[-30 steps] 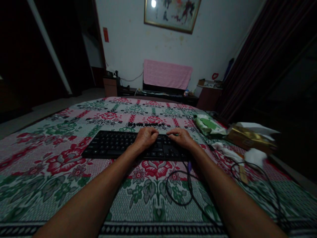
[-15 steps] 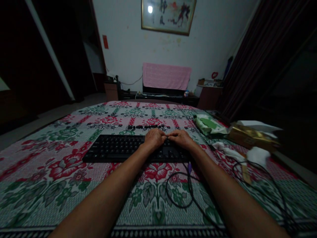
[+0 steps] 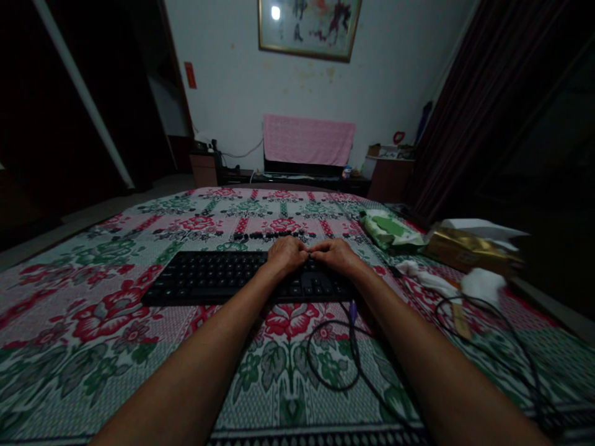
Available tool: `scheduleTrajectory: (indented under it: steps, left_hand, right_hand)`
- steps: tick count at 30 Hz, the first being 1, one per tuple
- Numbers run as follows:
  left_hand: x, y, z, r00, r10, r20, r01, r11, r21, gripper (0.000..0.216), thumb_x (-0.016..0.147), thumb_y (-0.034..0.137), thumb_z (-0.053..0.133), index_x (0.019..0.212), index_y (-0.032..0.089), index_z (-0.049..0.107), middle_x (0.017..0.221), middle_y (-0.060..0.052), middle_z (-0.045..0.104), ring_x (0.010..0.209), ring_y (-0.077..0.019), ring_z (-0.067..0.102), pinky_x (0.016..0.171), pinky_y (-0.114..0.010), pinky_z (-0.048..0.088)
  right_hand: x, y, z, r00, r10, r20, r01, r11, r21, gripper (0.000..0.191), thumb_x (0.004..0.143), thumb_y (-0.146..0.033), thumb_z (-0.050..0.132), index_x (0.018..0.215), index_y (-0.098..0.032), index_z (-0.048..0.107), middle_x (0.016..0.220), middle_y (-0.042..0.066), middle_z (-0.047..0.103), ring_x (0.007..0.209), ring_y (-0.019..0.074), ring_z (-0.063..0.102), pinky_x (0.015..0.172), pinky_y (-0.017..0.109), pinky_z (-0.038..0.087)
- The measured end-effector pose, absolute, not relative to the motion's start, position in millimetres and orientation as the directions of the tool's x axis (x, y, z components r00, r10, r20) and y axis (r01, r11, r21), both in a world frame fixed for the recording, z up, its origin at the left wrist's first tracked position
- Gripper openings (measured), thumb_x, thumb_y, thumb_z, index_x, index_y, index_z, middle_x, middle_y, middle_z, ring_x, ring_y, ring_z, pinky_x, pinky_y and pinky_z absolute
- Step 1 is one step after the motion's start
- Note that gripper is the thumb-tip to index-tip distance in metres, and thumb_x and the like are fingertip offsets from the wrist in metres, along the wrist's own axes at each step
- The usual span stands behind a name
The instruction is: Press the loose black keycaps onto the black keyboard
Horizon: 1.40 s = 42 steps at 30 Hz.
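A black keyboard lies across a floral bed cover. My left hand and my right hand rest on the keyboard's right part, near its far edge. Both have their fingers curled, and their fingertips meet between them. Whatever they pinch is hidden by the fingers and the dim light. Just beyond the keyboard lies a row of small dark keycaps. The keyboard's cable loops on the cover between my forearms.
At the right lie a green and white packet, a gold box, white wads and more dark cable. A pink cloth hangs over a low unit at the far wall.
My hands have drawn together on the keyboard until their fingertips meet; a second ago they were apart. The view has shifted slightly.
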<state>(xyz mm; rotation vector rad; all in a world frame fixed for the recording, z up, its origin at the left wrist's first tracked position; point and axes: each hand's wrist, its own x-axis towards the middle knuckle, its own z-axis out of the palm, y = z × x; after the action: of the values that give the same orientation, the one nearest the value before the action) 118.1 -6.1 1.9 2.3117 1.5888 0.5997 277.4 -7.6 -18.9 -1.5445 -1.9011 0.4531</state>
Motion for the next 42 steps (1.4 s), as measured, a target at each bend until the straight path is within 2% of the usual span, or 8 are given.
scheduleTrajectory:
  steps: [3, 11, 27, 35, 38, 42]
  left_hand:
    - [119.1, -6.7, 1.2, 0.31, 0.931, 0.191, 0.827, -0.363, 0.429, 0.024, 0.071, 0.033, 0.052, 0.082, 0.024, 0.071, 0.079, -0.005, 0.069, 0.079, -0.02, 0.061, 0.068, -0.025, 0.044]
    - [116.9, -7.9, 2.0, 0.335, 0.921, 0.199, 0.817, -0.389, 0.426, 0.025, 0.071, 0.03, 0.05, 0.084, 0.026, 0.071, 0.078, -0.003, 0.07, 0.076, -0.0173, 0.061, 0.066, -0.023, 0.043]
    - [116.8, -5.3, -1.9, 0.335, 0.914, 0.23, 0.815, -0.404, 0.415, 0.026, 0.071, 0.029, 0.05, 0.087, 0.026, 0.071, 0.084, -0.004, 0.07, 0.083, -0.0206, 0.062, 0.069, -0.026, 0.044]
    - [119.4, -7.1, -1.1, 0.314, 0.922, 0.226, 0.847, -0.38, 0.371, 0.026, 0.072, 0.029, 0.049, 0.085, 0.026, 0.071, 0.083, -0.004, 0.07, 0.084, -0.019, 0.062, 0.07, -0.024, 0.045]
    - [119.7, -8.7, -2.6, 0.308, 0.921, 0.24, 0.853, -0.379, 0.359, 0.026, 0.073, 0.03, 0.048, 0.086, 0.027, 0.071, 0.086, -0.002, 0.07, 0.084, -0.0171, 0.062, 0.071, -0.023, 0.045]
    - [119.2, -10.5, -5.5, 0.306, 0.917, 0.257, 0.85, -0.384, 0.361, 0.026, 0.075, 0.031, 0.047, 0.087, 0.028, 0.07, 0.085, -0.001, 0.07, 0.083, -0.0161, 0.062, 0.072, -0.023, 0.045]
  right_hand:
    - [275.6, -10.4, -15.8, -0.065, 0.966, 0.248, 0.756, 0.21, -0.62, 0.017, 0.067, -0.021, 0.062, 0.081, -0.019, 0.072, 0.076, 0.001, 0.071, 0.069, 0.0157, 0.064, 0.062, 0.023, 0.047]
    - [278.8, -11.8, -12.8, -0.138, 0.957, 0.254, 0.748, 0.269, -0.607, 0.016, 0.069, -0.023, 0.06, 0.079, -0.021, 0.073, 0.073, -0.001, 0.071, 0.068, 0.015, 0.063, 0.059, 0.022, 0.046]
    - [276.5, -10.6, -12.4, -0.109, 0.961, 0.253, 0.785, 0.239, -0.571, 0.015, 0.068, -0.023, 0.062, 0.078, -0.022, 0.072, 0.076, 0.0, 0.071, 0.073, 0.0171, 0.065, 0.063, 0.024, 0.047]
    - [272.9, -12.9, -7.8, -0.184, 0.934, 0.306, 0.84, 0.311, -0.445, 0.017, 0.069, -0.018, 0.058, 0.076, -0.021, 0.073, 0.077, 0.0, 0.071, 0.075, 0.0148, 0.064, 0.066, 0.021, 0.046]
    - [270.7, -15.7, -4.6, -0.206, 0.937, 0.283, 0.852, 0.314, -0.42, 0.019, 0.072, -0.021, 0.054, 0.074, -0.017, 0.073, 0.074, 0.001, 0.071, 0.07, 0.0138, 0.063, 0.061, 0.02, 0.043]
    - [268.1, -15.1, -5.2, -0.105, 0.957, 0.27, 0.859, 0.224, -0.461, 0.021, 0.072, -0.025, 0.054, 0.071, -0.015, 0.072, 0.069, 0.002, 0.069, 0.065, 0.0134, 0.06, 0.054, 0.019, 0.039]
